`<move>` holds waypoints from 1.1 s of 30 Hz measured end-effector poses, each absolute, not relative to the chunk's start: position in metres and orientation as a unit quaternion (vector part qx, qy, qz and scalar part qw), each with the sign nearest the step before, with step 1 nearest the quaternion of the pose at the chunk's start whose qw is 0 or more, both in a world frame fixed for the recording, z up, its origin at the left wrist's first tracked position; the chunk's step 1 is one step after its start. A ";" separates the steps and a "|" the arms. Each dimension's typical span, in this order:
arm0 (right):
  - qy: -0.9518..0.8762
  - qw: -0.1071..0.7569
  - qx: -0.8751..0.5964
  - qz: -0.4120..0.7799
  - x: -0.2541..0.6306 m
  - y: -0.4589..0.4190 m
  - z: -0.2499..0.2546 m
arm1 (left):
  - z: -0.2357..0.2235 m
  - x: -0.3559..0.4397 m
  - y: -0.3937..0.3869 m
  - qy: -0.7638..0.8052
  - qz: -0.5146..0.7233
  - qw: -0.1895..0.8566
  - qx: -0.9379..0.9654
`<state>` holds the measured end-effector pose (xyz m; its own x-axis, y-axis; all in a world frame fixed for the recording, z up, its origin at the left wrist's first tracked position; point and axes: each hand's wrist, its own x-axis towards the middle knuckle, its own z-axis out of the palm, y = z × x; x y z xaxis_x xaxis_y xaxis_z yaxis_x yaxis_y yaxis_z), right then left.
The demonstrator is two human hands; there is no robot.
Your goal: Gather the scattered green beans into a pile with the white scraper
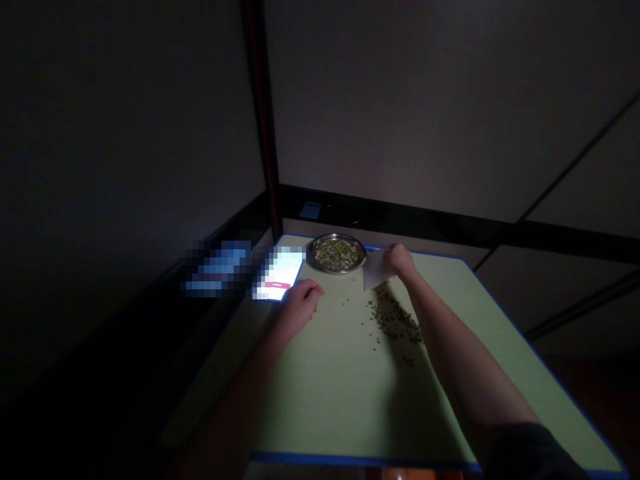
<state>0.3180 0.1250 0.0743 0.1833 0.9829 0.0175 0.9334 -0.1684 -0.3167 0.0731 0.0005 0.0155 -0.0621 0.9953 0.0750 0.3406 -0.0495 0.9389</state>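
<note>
My right hand (400,260) is closed on a pale, flat piece of paper or card (376,269), held upright with its lower edge at the tabletop. Just below it, many small dark green beans or seeds (395,320) lie scattered on the table. A round metal dish (338,269) stands to the left of the card, its bottom covered with more green pieces. My left hand (303,297) rests low over the table in front of the dish, fingers curled together; whatever may be in them is hidden.
The pale green table (320,393) has a blue edge and stands in a dark corner against walls. A brightly lit, blurred-out screen (279,275) lies at its left, beside my left hand. Its reflection (218,268) shows on the dark surface farther left.
</note>
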 end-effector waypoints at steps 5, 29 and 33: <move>-0.653 0.110 -0.742 0.102 0.318 0.128 0.070 | 0.015 0.073 0.001 0.589 0.439 0.367 0.571; -0.734 0.090 -0.664 0.109 0.315 0.105 0.068 | 0.020 0.073 0.001 0.602 0.433 0.359 0.566; -0.740 0.087 -0.660 0.097 0.311 0.096 0.070 | 0.021 0.073 0.001 0.601 0.434 0.365 0.563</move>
